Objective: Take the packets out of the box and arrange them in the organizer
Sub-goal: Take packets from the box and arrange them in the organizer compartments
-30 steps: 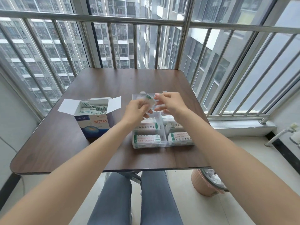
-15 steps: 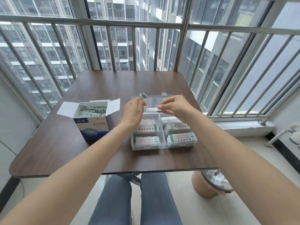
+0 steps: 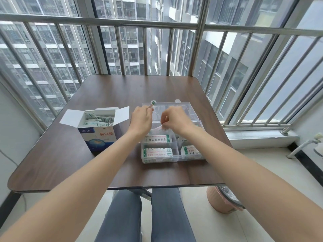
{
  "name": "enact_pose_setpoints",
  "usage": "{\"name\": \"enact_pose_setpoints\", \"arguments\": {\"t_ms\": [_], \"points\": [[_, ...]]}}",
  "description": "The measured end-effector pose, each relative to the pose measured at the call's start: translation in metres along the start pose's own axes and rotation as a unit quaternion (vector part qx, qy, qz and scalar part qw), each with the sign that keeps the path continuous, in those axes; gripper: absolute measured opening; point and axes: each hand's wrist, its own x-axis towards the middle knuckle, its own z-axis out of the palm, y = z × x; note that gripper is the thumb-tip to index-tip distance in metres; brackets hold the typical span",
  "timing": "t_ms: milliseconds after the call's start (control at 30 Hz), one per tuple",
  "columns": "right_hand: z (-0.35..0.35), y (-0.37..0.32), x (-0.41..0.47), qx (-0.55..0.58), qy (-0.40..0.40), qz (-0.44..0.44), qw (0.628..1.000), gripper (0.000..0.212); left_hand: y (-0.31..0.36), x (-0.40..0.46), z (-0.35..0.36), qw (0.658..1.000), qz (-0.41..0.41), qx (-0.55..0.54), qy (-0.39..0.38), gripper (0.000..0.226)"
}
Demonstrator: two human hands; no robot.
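Observation:
A blue-and-white cardboard box (image 3: 98, 137) stands open on the left of the table with several white packets (image 3: 97, 118) inside. A clear plastic organizer (image 3: 172, 158) lies at the table's middle, lid back, its near compartments filled with stacked packets (image 3: 158, 152). My left hand (image 3: 140, 119) pinches a small packet (image 3: 152, 104) that sticks up above its fingers, over the organizer's left rear. My right hand (image 3: 174, 119) pinches another packet (image 3: 158, 128) low over the left rear compartment. Most of that packet is hidden by my fingers.
The brown table (image 3: 70, 154) stands against a barred balcony window. A pink waste bin (image 3: 221, 201) stands on the floor under the table's right front corner. My knees in jeans (image 3: 145, 215) are below the front edge.
My hands have drawn apart. The left one has lifted its packet slightly up and left, while the right has lowered with a packet toward the organizer's left rear compartment.

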Motion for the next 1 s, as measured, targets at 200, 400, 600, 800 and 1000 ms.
{"name": "enact_pose_setpoints", "arguments": {"t_ms": [200,400,600,800,1000], "points": [[0.011,0.001,0.004,-0.047,-0.022,-0.026,0.998,0.017,-0.008,-0.002,0.0,0.999,0.02,0.029,-0.022,0.043],[-0.003,0.009,-0.002,0.068,0.003,-0.004,0.998,0.012,-0.009,-0.005,-0.004,0.998,0.034,0.032,-0.041,0.036],[-0.02,0.01,-0.013,0.376,0.019,0.129,0.917,0.023,-0.002,-0.014,-0.001,0.984,0.119,0.089,-0.095,0.029],[-0.026,0.01,-0.016,0.403,-0.01,0.088,0.911,0.022,0.003,-0.016,-0.009,0.991,0.107,0.039,-0.074,0.019],[-0.019,0.009,-0.015,0.318,0.043,0.122,0.939,0.01,0.003,-0.015,-0.01,0.996,0.049,0.003,-0.072,0.008]]}}
